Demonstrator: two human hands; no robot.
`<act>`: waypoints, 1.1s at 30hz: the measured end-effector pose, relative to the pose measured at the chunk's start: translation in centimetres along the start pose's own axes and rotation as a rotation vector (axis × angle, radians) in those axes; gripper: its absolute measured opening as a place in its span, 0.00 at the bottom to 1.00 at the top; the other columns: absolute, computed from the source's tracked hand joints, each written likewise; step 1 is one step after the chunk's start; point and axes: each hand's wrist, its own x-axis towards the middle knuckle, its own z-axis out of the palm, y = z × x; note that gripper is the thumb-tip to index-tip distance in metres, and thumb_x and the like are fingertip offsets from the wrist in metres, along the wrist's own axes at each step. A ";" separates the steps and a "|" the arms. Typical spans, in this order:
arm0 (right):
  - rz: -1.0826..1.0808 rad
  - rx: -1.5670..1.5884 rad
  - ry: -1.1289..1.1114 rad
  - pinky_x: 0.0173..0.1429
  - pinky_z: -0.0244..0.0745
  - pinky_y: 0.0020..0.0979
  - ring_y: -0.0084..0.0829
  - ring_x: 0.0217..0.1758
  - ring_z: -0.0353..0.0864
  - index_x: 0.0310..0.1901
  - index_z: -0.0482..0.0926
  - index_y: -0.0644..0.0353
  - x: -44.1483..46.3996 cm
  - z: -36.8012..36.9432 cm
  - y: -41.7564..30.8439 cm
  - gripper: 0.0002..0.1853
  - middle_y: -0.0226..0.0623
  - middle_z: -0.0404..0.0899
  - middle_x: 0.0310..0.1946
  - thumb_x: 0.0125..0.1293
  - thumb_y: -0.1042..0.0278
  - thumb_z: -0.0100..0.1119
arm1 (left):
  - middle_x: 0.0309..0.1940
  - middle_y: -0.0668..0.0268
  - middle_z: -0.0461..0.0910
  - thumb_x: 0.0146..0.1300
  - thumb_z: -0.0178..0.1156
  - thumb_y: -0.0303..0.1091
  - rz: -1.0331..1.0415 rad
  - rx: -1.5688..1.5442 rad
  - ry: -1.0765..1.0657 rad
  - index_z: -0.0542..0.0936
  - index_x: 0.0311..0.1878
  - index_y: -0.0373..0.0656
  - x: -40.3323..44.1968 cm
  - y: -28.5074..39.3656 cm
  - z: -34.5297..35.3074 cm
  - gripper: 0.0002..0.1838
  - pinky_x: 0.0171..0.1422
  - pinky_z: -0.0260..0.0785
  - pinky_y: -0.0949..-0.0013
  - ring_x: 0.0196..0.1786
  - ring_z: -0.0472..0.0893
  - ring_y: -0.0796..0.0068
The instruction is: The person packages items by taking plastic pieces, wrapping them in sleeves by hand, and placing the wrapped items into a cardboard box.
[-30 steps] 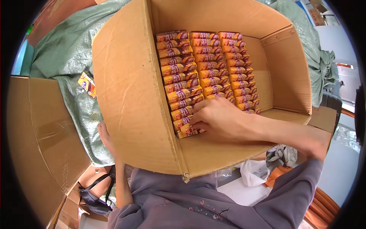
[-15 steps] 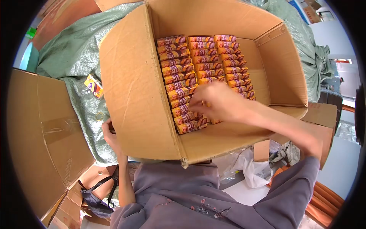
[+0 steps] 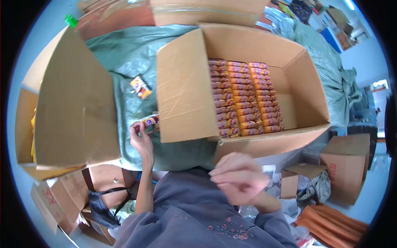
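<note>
- Pinching a small purple-and-yellow pack [image 3: 150, 120] between thumb and fingers, the left hand [image 3: 142, 139] is just left of the large carton [image 3: 184, 95], the pack's right end close against its side.
- The right hand [image 3: 240, 177] is in front of the large carton's near edge, fingers drawn together; blur hides whether the tips meet or hold anything.
- Inside the large carton, packs in three columns [image 3: 243, 99] stand toward its left, leaving bare cardboard on the right.
- Left of the large carton, a loose packet [image 3: 141, 87] lies on a green sheet [image 3: 134, 151]; farther left stands another cardboard box [image 3: 78, 111].
</note>
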 end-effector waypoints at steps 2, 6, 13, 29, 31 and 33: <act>0.006 -0.110 -0.106 0.39 0.77 0.30 0.36 0.36 0.82 0.38 0.84 0.64 -1.9 2.8 0.2 0.13 0.43 0.82 0.38 0.49 0.83 0.68 | 0.36 0.63 0.78 0.69 0.54 0.24 0.054 -0.035 0.035 0.77 0.40 0.33 -0.2 1.4 -2.4 0.04 0.31 0.80 0.73 0.32 0.77 0.78; 0.024 -0.286 -0.131 0.50 0.77 0.33 0.40 0.47 0.81 0.45 0.82 0.65 -3.4 8.2 2.5 0.16 0.47 0.79 0.46 0.51 0.79 0.69 | 0.36 0.61 0.79 0.68 0.56 0.23 0.120 0.066 -0.053 0.78 0.41 0.33 -1.4 5.5 -7.6 0.03 0.29 0.78 0.74 0.33 0.80 0.76; 0.112 -0.333 -0.207 0.59 0.72 0.40 0.49 0.58 0.74 0.58 0.72 0.65 -3.6 11.9 6.9 0.26 0.50 0.73 0.56 0.57 0.75 0.66 | 0.31 0.63 0.79 0.68 0.57 0.26 -0.046 -0.171 -0.175 0.77 0.42 0.31 -1.0 4.0 -7.2 0.06 0.31 0.77 0.75 0.32 0.79 0.80; 0.273 -0.358 -0.181 0.56 0.73 0.39 0.44 0.54 0.76 0.55 0.76 0.59 -8.3 10.2 8.7 0.20 0.44 0.75 0.51 0.59 0.74 0.64 | 0.31 0.55 0.81 0.62 0.58 0.21 0.212 0.202 -0.077 0.77 0.35 0.35 -0.7 3.6 -5.7 0.00 0.35 0.72 0.63 0.30 0.81 0.58; 0.246 -0.363 -0.120 0.57 0.72 0.39 0.45 0.55 0.76 0.57 0.73 0.60 -7.3 10.8 8.2 0.23 0.46 0.74 0.53 0.59 0.72 0.65 | 0.31 0.55 0.80 0.61 0.58 0.18 0.293 0.219 -0.220 0.77 0.35 0.35 -2.5 5.5 -8.2 0.02 0.35 0.72 0.62 0.29 0.80 0.59; 0.258 -0.350 -0.092 0.59 0.72 0.40 0.46 0.56 0.75 0.59 0.71 0.61 -6.4 11.5 7.9 0.26 0.47 0.74 0.55 0.59 0.70 0.66 | 0.30 0.56 0.80 0.60 0.59 0.17 0.139 0.112 -0.280 0.77 0.35 0.35 -4.3 7.2 -9.9 0.03 0.32 0.72 0.64 0.26 0.80 0.63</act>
